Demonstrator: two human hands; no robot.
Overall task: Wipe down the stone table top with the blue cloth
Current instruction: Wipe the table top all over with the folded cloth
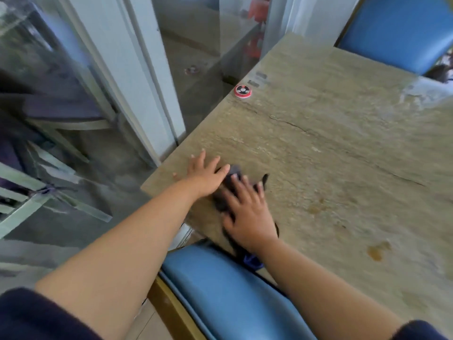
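The stone table top (pixel 331 143) is beige-grey with cracks and a few brown stains near its right front. A dark bluish cloth (pixel 226 186) lies bunched near the table's near left corner, blurred by motion. My right hand (pixel 247 212) presses flat on the cloth with fingers spread, covering most of it; a blue end of the cloth hangs over the table edge below my wrist. My left hand (pixel 204 173) rests flat on the stone just left of the cloth, fingers apart, its fingertips touching the cloth's upper edge.
A red round call button (pixel 242 91) sits near the table's left edge, farther away. One blue padded chair (pixel 220 290) is tucked under the near edge, another blue chair (pixel 402 30) stands at the far side. A glass wall (pixel 73 94) runs along the left.
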